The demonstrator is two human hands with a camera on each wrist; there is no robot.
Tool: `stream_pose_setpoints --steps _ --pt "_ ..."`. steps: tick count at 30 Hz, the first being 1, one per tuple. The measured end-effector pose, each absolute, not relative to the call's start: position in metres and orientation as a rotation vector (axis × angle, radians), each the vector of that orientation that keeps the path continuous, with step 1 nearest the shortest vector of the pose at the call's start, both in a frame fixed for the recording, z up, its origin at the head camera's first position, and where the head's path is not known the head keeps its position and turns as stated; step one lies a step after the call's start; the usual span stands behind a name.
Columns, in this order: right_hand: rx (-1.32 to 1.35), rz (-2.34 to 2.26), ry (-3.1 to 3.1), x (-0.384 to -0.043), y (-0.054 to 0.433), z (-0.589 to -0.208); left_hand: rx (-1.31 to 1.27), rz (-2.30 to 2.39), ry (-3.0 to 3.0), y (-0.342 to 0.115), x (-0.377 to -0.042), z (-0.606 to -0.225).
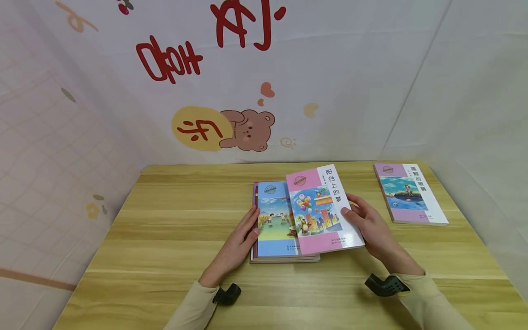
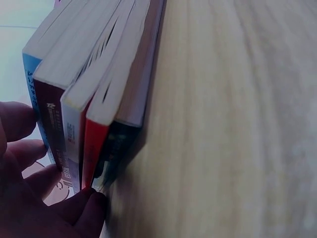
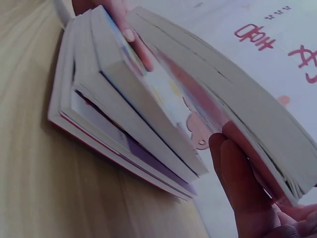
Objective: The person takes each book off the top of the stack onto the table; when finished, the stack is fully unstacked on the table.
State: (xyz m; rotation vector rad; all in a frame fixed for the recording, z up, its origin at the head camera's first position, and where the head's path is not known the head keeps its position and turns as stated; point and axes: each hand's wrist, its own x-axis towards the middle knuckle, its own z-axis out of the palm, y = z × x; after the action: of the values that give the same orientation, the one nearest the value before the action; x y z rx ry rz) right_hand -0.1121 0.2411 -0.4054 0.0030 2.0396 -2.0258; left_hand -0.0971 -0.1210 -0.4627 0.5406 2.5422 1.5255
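Observation:
My right hand (image 1: pixel 373 229) grips a pink and white paperback book (image 1: pixel 317 211) by its right edge, thumb on the cover and fingers underneath. That book is tilted above a stack of books and overlaps the right part of the top one, a blue-covered book (image 1: pixel 272 229). In the right wrist view a gap shows between the held book (image 3: pixel 228 89) and the stack (image 3: pixel 99 99). My left hand (image 1: pixel 237 245) rests along the stack's left side. Its fingertips touch the spines (image 2: pixel 74 134) of several books in the left wrist view.
A lilac and white book (image 1: pixel 408 192) lies alone at the table's right rear. The wooden table (image 1: pixel 165 229) meets a white printed backdrop (image 1: pixel 338 68) at its far edge, with more white cloth at both sides. Black wrist cameras (image 1: pixel 385 285) sit on both wrists.

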Motion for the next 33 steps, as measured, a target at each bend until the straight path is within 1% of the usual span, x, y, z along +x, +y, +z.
stream_pose_setpoints --steps 15,33 --pt "0.085 -2.134 1.999 -0.114 0.27 -0.395 0.546 1.525 2.545 -0.12 -0.096 -0.461" --pt "0.12 -2.238 1.939 -0.129 0.301 -0.399 0.567 1.526 2.559 -0.121 -0.096 -0.462"
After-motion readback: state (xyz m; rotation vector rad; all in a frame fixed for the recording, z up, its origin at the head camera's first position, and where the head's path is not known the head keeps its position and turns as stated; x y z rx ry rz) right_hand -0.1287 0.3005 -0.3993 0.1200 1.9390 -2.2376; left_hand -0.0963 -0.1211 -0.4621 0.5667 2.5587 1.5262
